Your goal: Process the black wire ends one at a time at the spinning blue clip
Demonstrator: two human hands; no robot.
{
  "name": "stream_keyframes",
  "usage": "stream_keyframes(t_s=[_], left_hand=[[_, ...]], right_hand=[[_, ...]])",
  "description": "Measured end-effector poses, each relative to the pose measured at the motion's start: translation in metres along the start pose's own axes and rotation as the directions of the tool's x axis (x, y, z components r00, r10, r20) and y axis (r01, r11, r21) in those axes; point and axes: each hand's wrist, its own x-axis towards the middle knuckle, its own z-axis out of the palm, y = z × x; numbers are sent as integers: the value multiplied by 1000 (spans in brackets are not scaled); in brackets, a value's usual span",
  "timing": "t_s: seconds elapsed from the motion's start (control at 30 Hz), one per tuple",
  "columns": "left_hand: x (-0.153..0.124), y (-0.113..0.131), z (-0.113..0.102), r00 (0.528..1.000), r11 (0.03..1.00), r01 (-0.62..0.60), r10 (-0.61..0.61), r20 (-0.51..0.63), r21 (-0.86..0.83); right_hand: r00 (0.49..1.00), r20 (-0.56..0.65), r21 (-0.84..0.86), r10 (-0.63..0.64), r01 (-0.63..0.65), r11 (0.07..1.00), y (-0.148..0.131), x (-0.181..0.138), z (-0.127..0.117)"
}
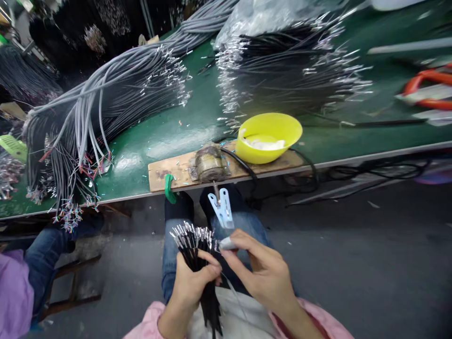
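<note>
A bundle of thin black cables (211,301) with silver foil-like ends stands upright in my left hand (196,278), whose fingers wrap round it above my lap. At the bundle's right edge, my right hand (261,268) pinches one silvery cable end between thumb and forefinger. A pale grey cover sits on that forefinger's tip. Just beyond my hands, a light blue clothes peg (222,209) hangs on the shaft of a small motor (210,162). The motor is fixed to a wooden board (169,165) at the table edge.
A yellow bowl (270,139) with white material stands on the board, near a green hook-shaped piece (170,188). Grey cables (88,103) and foil-ended black cables (282,70) lie across the green table (141,141). Orange-handled scissors (429,89) lie right. Another person's knee (49,252) shows left.
</note>
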Motion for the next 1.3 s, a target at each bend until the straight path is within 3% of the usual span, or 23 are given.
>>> stream_keyframes(t_s=[0.2, 0.47, 0.63, 0.87, 1.1, 1.2, 1.3], left_hand=[[2, 1, 2, 998, 1000, 4, -5, -60, -29], [0, -5, 2, 996, 991, -48, 58, -71, 126], [-2, -12, -3, 987, 976, -130, 143, -68, 172], [-7, -6, -3, 990, 972, -136, 141, -10, 192], [-11, -4, -2, 981, 960, -190, 192, 8, 204], [-9, -5, -3, 976, 953, -215, 219, 4, 215], [-7, -6, -2, 970, 952, -231, 241, -29, 201]], right_hand=[[1000, 7, 32, -14, 14, 999, 4, -1, 0], [1000, -8, 55, 14, -14, 998, 2, 0, -2], [990, -41, 118, 136, -130, 984, 1, -2, -2], [880, 63, 268, 471, -469, 841, -8, 1, -3], [802, 87, 288, 591, -588, 756, -6, 4, 5], [814, 11, 271, 580, -561, 782, 0, 7, 2], [880, 140, 177, 454, -473, 863, 1, 8, -4]])
